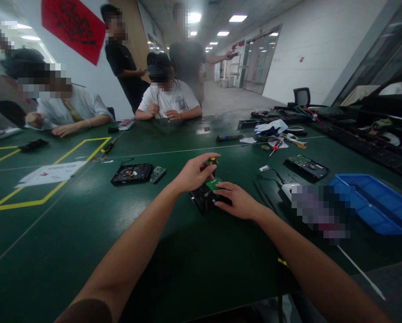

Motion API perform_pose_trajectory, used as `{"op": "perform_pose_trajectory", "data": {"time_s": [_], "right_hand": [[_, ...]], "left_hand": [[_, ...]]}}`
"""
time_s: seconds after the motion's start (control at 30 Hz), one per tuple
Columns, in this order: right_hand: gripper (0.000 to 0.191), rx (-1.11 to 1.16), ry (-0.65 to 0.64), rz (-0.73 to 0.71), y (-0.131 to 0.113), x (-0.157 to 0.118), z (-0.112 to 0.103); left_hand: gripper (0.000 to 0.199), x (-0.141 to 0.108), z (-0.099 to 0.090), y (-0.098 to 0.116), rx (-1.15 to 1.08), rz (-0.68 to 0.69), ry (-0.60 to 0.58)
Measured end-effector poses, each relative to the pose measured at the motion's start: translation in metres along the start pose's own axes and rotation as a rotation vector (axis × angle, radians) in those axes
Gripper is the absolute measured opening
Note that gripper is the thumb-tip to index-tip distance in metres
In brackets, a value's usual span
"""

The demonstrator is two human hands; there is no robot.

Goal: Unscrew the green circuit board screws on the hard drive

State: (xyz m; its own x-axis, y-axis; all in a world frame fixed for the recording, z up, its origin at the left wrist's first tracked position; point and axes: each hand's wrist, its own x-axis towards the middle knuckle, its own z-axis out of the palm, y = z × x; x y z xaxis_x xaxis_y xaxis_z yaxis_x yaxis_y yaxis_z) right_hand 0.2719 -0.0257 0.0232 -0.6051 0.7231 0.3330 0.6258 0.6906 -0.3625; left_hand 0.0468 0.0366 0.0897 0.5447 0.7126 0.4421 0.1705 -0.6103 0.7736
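A black hard drive [203, 197] with a green circuit board [213, 184] lies on the dark green table. My left hand [194, 172] is closed around a small yellow and black screwdriver [213, 161], held upright above the board. From the right, my right hand [236, 200] rests on the drive with its fingers spread over the board's edge. The screwdriver's tip is too small to make out. To the left sit another opened drive [133, 174] and a loose circuit board [158, 174].
A third drive [307, 168] and a blue tray [379, 204] are at the right, near a cabled device [315, 211]. Tools, gloves [271, 127] and wires lie farther back. A paper sheet [51, 173] is at left. Several people are across the table [86, 251].
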Motion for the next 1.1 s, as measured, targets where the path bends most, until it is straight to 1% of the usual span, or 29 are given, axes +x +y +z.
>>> {"op": "perform_pose_trajectory", "data": {"time_s": [0.5, 0.8, 0.87, 0.93, 1.03, 1.1], "right_hand": [[0.041, -0.01, -0.013, 0.0, -0.0021, 0.0, -0.0015], [0.042, -0.013, -0.018, -0.002, 0.0016, -0.0011, 0.0002], [0.043, -0.012, -0.021, -0.006, 0.0018, -0.0009, 0.0004], [0.043, -0.007, -0.017, -0.005, 0.0015, -0.0006, 0.0004], [0.043, -0.004, -0.005, -0.002, 0.001, -0.0003, 0.0005], [0.042, -0.006, -0.006, 0.0, 0.001, -0.0003, 0.0007]], "left_hand": [[0.042, -0.001, -0.0006, 0.0022, 0.005, -0.005, -0.003], [0.046, -0.0004, -0.0045, -0.0004, 0.038, 0.033, -0.02], [0.047, 0.0, -0.0051, -0.0023, 0.062, 0.046, -0.006], [0.047, 0.0005, -0.0046, -0.0043, 0.092, 0.061, 0.033], [0.042, 0.0008, -0.0035, -0.0051, 0.183, 0.099, 0.095], [0.039, 0.0008, -0.0035, -0.0037, 0.222, 0.122, 0.103]]}}
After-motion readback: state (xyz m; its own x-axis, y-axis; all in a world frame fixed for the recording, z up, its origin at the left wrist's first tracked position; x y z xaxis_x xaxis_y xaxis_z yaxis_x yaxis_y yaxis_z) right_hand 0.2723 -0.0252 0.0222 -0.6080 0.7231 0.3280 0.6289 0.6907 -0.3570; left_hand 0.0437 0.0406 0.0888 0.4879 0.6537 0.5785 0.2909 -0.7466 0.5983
